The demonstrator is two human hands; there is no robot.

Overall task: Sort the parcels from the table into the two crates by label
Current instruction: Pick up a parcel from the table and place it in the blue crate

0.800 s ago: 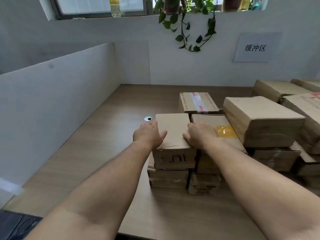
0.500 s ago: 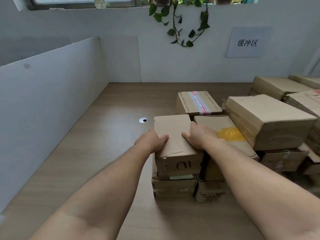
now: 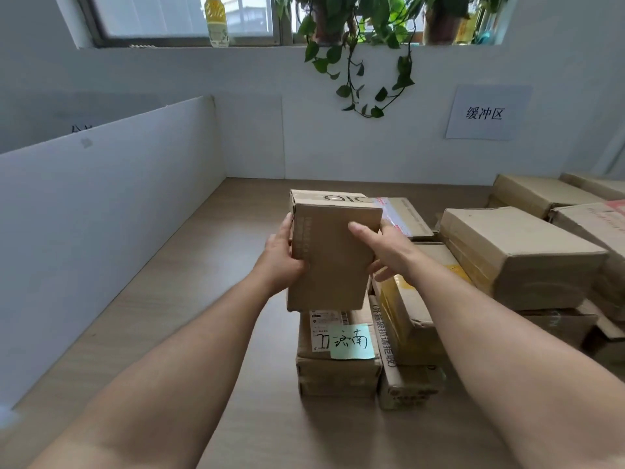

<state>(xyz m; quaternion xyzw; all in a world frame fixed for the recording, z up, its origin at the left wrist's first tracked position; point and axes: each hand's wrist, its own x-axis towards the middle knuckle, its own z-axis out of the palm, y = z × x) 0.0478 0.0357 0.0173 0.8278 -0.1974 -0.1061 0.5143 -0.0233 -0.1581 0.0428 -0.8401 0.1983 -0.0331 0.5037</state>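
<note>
A small brown cardboard parcel is lifted off the stack and tilted up toward me, its underside facing the camera. My left hand grips its left edge and my right hand grips its right edge, thumb across the face. Below it lies a parcel with a green handwritten note on a white shipping label. Beside that, to the right, stands a parcel with yellow tape. No crate is in view.
Several more cardboard parcels are stacked at the right, the largest one at hand height. A taped box lies behind the held parcel. A white partition walls the wooden table on the left; a paper sign hangs on the back wall.
Both hands lifted the top parcel off the stack and tipped it upright, uncovering the green-noted parcel beneath. The camera tilted up.
</note>
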